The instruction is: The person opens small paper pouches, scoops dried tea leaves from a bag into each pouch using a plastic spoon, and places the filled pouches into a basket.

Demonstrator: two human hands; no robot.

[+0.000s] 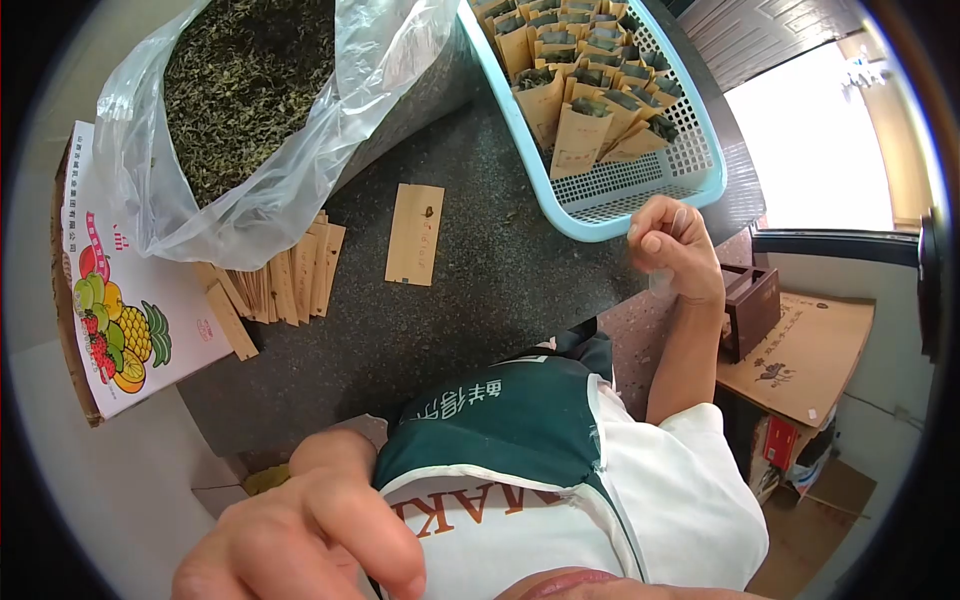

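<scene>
My right hand [680, 248], with a ring on one finger, is closed with its fingers curled beside the near corner of a light blue plastic basket [552, 200]. A small translucent patch shows below the fingers; I cannot make out what it is. My left hand [300, 535] is large and close to the camera at the lower left, its fingers bent and apart, with nothing seen in it. Some fingertips are cut off by the frame. On the dark table lies one flat brown paper packet [415, 235]. Upright packets [580, 138] filled with dark leaves stand in the basket.
A clear plastic bag [300, 195] of dried leaves [250, 90] stands at the back left. Several flat paper packets [290, 275] lie in front of it. A fruit-printed carton [130, 300] is at the left edge. A brown wooden box [750, 312] and cardboard [805, 355] are at right.
</scene>
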